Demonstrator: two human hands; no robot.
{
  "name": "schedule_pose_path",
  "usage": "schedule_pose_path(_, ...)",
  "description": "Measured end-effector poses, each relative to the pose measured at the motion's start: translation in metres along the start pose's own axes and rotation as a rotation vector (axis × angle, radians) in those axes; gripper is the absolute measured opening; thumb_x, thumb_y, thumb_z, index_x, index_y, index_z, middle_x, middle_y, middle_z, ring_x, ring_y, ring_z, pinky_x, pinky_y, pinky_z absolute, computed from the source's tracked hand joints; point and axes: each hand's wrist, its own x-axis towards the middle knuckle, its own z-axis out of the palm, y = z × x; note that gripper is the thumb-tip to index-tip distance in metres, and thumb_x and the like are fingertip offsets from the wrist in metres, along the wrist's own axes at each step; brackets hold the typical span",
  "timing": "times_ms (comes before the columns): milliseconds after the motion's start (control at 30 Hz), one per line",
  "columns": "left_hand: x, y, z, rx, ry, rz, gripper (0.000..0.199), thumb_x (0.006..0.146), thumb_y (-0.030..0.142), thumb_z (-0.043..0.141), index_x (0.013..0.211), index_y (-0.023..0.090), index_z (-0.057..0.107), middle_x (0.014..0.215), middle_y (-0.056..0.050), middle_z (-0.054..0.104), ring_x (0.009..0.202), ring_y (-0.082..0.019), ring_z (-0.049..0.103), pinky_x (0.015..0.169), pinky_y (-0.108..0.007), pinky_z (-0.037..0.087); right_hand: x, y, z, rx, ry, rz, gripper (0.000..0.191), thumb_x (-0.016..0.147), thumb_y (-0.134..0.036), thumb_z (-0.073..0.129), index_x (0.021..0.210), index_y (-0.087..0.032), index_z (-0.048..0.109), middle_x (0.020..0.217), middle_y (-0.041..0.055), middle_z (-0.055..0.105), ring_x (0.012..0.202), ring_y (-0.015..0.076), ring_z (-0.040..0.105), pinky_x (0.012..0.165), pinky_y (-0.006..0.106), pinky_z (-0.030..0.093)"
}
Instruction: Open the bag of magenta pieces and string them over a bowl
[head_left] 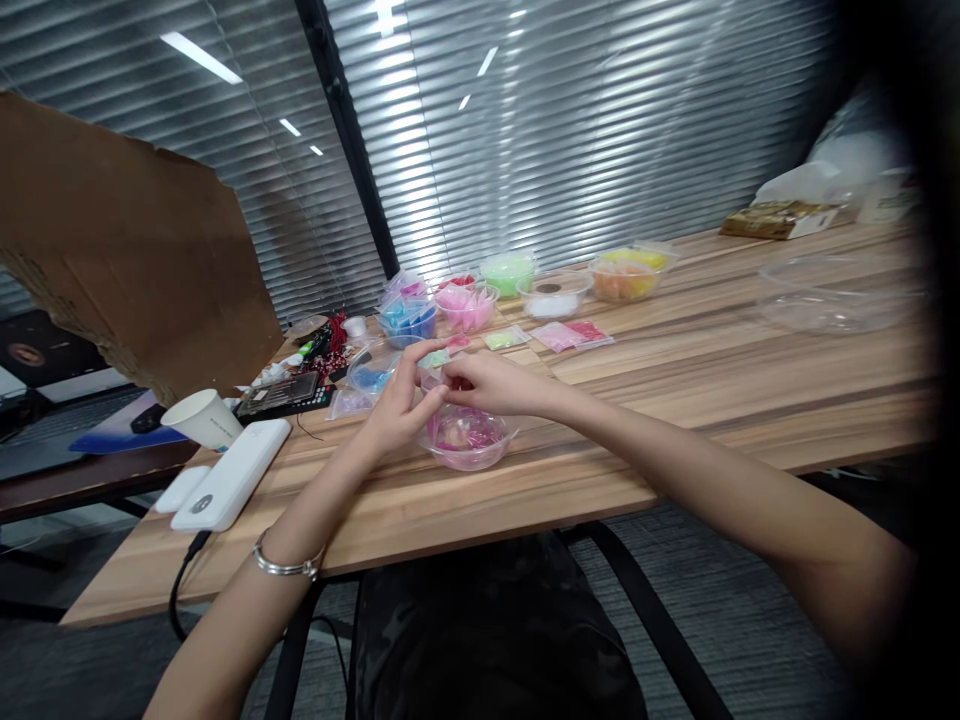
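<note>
Over a clear plastic bowl [471,462] of magenta material, both hands meet at a small clear plastic bag [432,380] with a pinkish tint. My left hand [401,405] grips the bag from its left side, thumb and fingers closed on it. From the right, the curled fingers of my right hand [491,383] pinch at the bag's upper part; the fingertips are partly hidden. Just beyond the hands lie small flat bags: a green one [505,338], a pale pink one [559,337] and a red one [590,331].
Along the back stand clear bowls of blue [407,322], pink [466,310], green [508,275], white [553,300] and orange-yellow [626,280] contents. At left are a paper cup [202,420], a white power bank [234,475] and cardboard [135,240]. An empty-looking clear container [832,300] sits right.
</note>
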Motion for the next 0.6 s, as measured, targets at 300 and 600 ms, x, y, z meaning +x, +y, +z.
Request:
schedule_pose_path(300,0.0009,-0.0021,-0.0014,-0.001,-0.024,0.025,0.047,0.092,0.037,0.048,0.134,0.021,0.036,0.135,-0.012,0.044,0.126,-0.026,0.042,0.109,-0.045,0.032,0.0006,0.0047,0.0051,-0.181,-0.023,-0.002,0.02,0.087,-0.017,0.047,0.069,-0.014,0.054,0.068,0.0031,0.057,0.058,0.0106,0.042,0.055,0.026,0.026)
schedule_pose_path(600,0.0004,-0.0023,-0.0003,0.005,-0.024,0.021,0.047,0.092,0.039,0.047,0.134,0.021,0.037,0.136,-0.012,0.044,0.125,-0.027,0.043,0.108,-0.046,0.032,-0.0017,0.0009,0.0023,-0.307,-0.238,-0.042,0.01,0.072,-0.009,0.053,0.066,-0.015,0.056,0.062,0.0018,0.054,0.052,0.0105,0.039,0.05,0.027,0.022)
